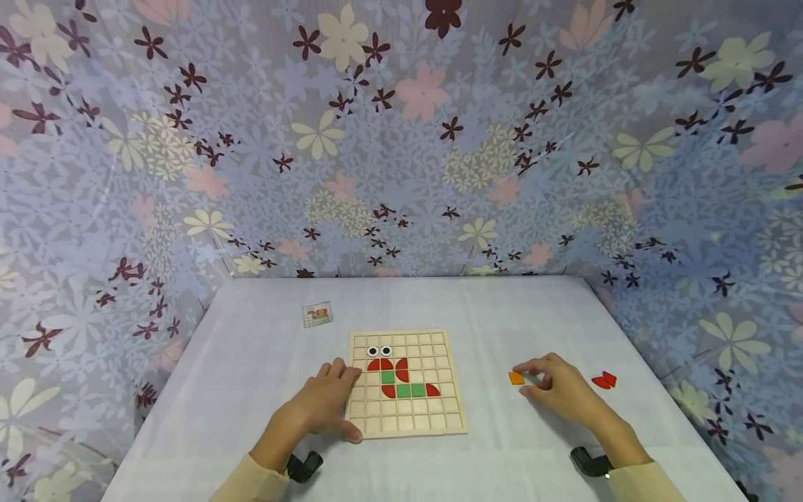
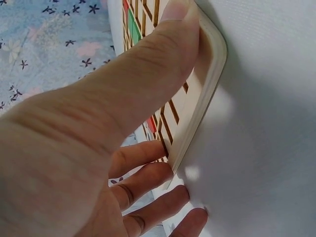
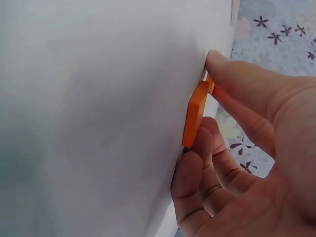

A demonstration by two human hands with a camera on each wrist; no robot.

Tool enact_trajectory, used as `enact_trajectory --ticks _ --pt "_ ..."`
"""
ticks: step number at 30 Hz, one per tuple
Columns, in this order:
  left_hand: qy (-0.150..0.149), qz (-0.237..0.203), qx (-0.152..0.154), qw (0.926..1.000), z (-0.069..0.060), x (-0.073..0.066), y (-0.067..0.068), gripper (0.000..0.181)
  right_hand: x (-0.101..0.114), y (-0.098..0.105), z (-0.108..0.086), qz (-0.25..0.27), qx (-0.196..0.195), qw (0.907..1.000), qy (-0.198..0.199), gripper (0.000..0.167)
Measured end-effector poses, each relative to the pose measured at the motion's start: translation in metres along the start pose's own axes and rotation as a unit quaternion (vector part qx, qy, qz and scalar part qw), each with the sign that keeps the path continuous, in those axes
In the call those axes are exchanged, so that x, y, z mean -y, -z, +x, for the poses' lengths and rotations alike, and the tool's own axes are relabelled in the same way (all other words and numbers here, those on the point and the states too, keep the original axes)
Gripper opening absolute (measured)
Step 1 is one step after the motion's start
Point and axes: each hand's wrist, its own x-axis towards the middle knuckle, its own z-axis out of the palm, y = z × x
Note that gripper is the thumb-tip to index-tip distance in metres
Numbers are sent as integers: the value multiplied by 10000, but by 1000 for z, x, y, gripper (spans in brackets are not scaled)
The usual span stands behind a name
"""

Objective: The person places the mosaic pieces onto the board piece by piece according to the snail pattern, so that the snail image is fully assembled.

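A wooden grid board (image 1: 408, 424) lies on the table with red curved pieces, green squares (image 1: 403, 391) and two eye pieces (image 1: 379, 351) on it. My left hand (image 1: 323, 401) rests at its left side, the thumb on the near left corner and the fingers spread along the edge, as the left wrist view also shows. To the right of the board, my right hand (image 1: 562, 392) is at an orange piece (image 1: 516, 378), index fingertip by its far edge and thumb apart from it. In the right wrist view, an orange piece (image 3: 195, 114) stands out beside the loosely bent fingers; more orange shows behind it.
Red pieces (image 1: 605, 381) lie on the table right of my right hand. A small pattern card (image 1: 317, 314) lies beyond the board to the left. Dark wrist-worn devices (image 1: 305, 467) show below both hands. Flowered cloth (image 1: 401, 139) hangs behind and beside the white table.
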Motion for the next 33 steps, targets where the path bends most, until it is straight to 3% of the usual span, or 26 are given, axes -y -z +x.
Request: enact_trajectory --ticks 6,15,21,27,33 --pt "-60 37 5 10000 0 1 -3 115 5 1 4 109 253 9994 -227 21" --pt "-95 34 16 9999 0 0 -7 114 9 -1 9 140 355 9991 -207 22" --pt "8 85 59 9999 -3 -2 -10 115 24 -10 19 128 412 9986 -308 19" --pt "0 150 34 9999 -2 -3 -9 116 46 -16 35 286 389 9988 -100 19" --pt "2 225 -50 9997 2 -2 -5 115 69 -29 58 445 386 9973 446 17"
